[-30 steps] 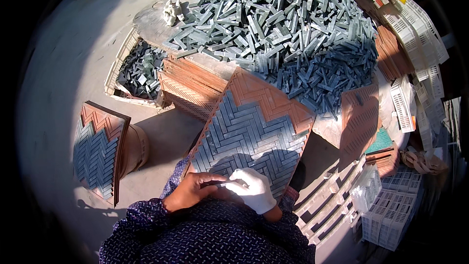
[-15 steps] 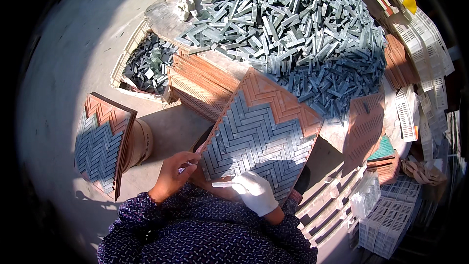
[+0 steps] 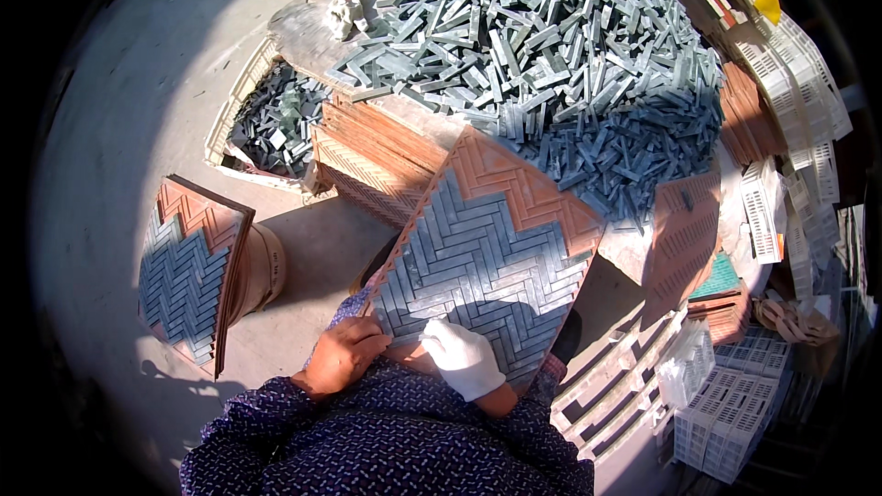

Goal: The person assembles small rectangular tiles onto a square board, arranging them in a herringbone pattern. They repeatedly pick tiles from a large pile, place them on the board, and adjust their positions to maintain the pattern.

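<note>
At lower centre, the left hand (image 3: 344, 356) and gloved right hand (image 3: 461, 360) curl beside the tray (image 3: 501, 173), grips impossible to tell.

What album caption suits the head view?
Bare left hand and gloved right hand at an orange tray of herringbone grey strips.

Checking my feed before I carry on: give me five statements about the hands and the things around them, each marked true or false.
1. The right hand is gloved in white. True.
2. Both hands are gloved. False: the left hand is bare.
3. A heap of grey strips lies beyond the orange board nearest the hands. True.
4. Strips cover that whole board. False: its far corner is bare orange.
5. A second patterned board stands to its right. False: the second patterned board is on the left.
</note>
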### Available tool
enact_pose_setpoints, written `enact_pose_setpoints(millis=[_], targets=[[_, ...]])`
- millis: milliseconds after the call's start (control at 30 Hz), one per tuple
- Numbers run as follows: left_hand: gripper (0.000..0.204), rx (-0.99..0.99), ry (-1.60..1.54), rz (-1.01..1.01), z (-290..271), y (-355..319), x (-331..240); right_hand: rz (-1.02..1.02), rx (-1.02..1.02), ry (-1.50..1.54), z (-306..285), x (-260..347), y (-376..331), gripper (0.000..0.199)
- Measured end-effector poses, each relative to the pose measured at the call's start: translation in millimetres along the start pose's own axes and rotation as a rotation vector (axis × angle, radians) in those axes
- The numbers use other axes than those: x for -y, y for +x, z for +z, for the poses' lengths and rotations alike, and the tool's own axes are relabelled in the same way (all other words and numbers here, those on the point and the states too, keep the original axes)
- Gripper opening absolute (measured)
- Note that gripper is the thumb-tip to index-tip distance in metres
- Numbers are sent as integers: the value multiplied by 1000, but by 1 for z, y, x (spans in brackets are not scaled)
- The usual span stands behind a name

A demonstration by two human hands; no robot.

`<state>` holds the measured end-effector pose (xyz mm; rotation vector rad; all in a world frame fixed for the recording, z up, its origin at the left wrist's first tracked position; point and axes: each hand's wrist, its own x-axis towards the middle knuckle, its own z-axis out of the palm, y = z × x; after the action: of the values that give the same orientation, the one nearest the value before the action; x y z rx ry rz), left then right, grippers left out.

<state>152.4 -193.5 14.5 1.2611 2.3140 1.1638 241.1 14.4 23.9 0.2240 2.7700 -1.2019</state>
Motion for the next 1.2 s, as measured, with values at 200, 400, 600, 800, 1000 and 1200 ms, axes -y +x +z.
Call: enact_pose_setpoints(millis=[200,400,600,800,1000,1200], targets=[[23,-79,168,110,7,3,-3,-5,-242,95,-31,-5,0,14],[33,49,221,177,4,0,0,15,-292,123,-43,-14,-11,16],[45,38,314,323,3,26,-12,35,-419,128,-64,-26,-20,18],[77,507,426,68,12,32,-18,179,-461,174,-78,-36,-30,18],[86,391,402,147,2,78,-13,260,-504,213,-91,-37,-33,17],[90,187,520,43,17,118,25,255,-473,198,-94,-41,-36,20]])
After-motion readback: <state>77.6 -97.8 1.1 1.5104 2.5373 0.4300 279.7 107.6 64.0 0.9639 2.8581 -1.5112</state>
